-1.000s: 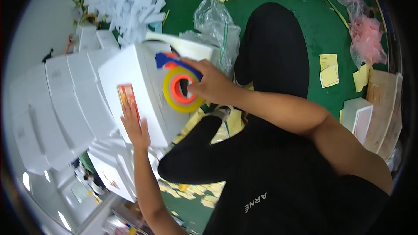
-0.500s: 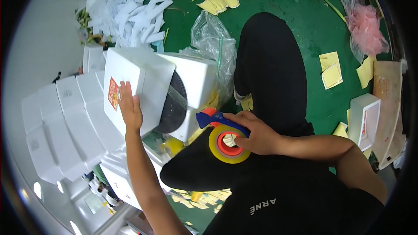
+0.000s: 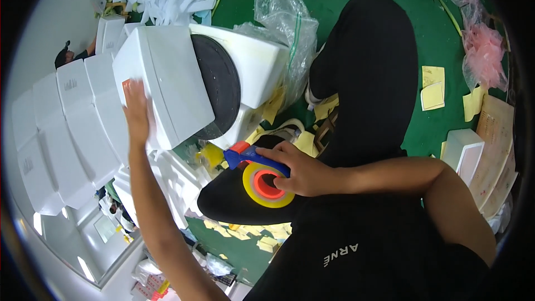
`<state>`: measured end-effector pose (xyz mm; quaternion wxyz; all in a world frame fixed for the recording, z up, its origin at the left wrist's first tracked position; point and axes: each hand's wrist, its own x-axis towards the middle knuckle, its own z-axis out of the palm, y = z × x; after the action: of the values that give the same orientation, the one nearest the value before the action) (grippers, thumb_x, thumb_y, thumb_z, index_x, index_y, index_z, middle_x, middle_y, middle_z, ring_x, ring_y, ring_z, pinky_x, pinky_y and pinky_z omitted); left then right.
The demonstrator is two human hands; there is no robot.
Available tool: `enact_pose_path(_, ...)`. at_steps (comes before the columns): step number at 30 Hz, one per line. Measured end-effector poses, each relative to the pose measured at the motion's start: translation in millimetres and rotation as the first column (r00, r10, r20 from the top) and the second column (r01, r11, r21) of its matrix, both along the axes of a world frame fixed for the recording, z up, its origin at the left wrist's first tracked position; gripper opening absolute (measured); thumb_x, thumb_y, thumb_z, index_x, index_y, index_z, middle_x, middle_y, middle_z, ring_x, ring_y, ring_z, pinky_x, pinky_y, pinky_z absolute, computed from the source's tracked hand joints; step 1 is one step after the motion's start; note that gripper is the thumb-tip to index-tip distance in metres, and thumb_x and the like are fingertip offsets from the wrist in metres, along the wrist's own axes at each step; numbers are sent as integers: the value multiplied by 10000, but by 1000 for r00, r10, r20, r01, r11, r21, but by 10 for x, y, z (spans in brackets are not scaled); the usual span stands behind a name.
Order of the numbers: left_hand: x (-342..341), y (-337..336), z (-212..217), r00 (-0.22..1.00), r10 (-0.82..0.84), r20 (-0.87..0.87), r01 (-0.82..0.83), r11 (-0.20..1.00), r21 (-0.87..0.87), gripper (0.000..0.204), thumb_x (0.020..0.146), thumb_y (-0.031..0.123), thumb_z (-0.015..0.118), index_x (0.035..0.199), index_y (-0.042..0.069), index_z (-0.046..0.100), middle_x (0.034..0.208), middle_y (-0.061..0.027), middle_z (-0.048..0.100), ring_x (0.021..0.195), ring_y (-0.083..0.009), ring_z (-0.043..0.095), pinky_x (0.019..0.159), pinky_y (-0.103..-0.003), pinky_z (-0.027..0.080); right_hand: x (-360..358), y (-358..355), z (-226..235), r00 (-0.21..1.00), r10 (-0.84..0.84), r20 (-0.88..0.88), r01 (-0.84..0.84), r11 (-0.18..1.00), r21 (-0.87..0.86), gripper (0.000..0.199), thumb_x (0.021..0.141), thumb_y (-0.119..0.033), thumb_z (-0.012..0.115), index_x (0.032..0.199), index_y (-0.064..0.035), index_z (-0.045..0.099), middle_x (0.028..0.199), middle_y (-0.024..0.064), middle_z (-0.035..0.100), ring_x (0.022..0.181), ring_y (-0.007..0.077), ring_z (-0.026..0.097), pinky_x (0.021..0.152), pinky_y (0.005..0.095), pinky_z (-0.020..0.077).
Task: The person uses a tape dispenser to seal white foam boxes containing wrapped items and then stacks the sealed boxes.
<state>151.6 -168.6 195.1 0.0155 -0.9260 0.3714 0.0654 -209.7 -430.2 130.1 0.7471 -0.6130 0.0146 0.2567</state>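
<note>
Green floor (image 3: pixel 433 44) around, I've drawn the tape gun (image 3: pixel 251 179), clamped in my right hand (image 3: pixel 306 171), off the box (image 3: pixel 177 72), leaving just my flat left hand (image 3: pixel 137 116) against it.

The white box (image 3: pixel 181 78), squared and shut along its seam, stands against the black disc (image 3: pixel 218 86), hiding part of it; its red label (image 3: pixel 126 85) is mostly covered. Below the disc, apart from it, the blue dispenser (image 3: pixel 253 156) carries a yellow tape roll (image 3: pixel 249 186) on an orange-red core.
</note>
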Motion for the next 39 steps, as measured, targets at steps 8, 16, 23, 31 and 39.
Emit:
enact_pose_path(8, -435, -108, -240, 968, 248, -45, -248, 910, -333, 485, 1031, 320, 323, 1431, 59, 405, 1528, -149, 305, 1432, -310, 224, 1164, -369, 137, 263, 757, -109, 981, 142, 129, -149, 988, 47, 686, 814, -141, 637, 1441, -79, 364, 1163, 180, 409, 1022, 295, 516, 906, 329, 446)
enact_pose_path(16, -458, -134, -264, 947, 321, -10, -308, 900, -308, 497, 1029, 354, 312, 1443, 92, 397, 1538, -138, 285, 1437, -312, 208, 1164, -390, 134, 553, 813, 62, 964, 243, 107, -242, 970, -20, 729, 799, -97, 613, 1466, -95, 320, 1167, 198, 409, 1051, 325, 524, 914, 346, 449)
enact_pose_path(23, -475, -184, -233, 944, 328, -43, -324, 889, -324, 498, 1026, 358, 321, 1442, 95, 400, 1539, -126, 290, 1440, -311, 197, 1167, -397, 130, 369, 574, 194, 928, 373, -14, -373, 926, -55, 765, 807, -90, 628, 1486, -144, 279, 1257, 172, 368, 1067, 313, 550, 909, 351, 476)
enact_pose_path(31, -517, -155, -223, 937, 346, -58, -344, 876, -338, 501, 1023, 366, 334, 1440, 97, 404, 1540, -121, 289, 1441, -308, 194, 1166, -400, 121, 528, 1199, -214, 929, 305, 207, -301, 952, -53, 770, 798, -162, 634, 1486, -134, 290, 1195, 242, 422, 1070, 364, 526, 921, 390, 445)
enact_pose_path(39, -461, -212, -272, 920, 388, -45, -372, 833, -409, 473, 1018, 314, 386, 1443, 106, 398, 1534, -149, 287, 1434, -340, 204, 1164, -404, 130, 2141, 2318, -453, 905, 355, 236, -328, 933, -147, 525, 704, -131, 650, 1227, -117, 606, 1132, 165, 652, 1014, 275, 635, 853, 382, 506)
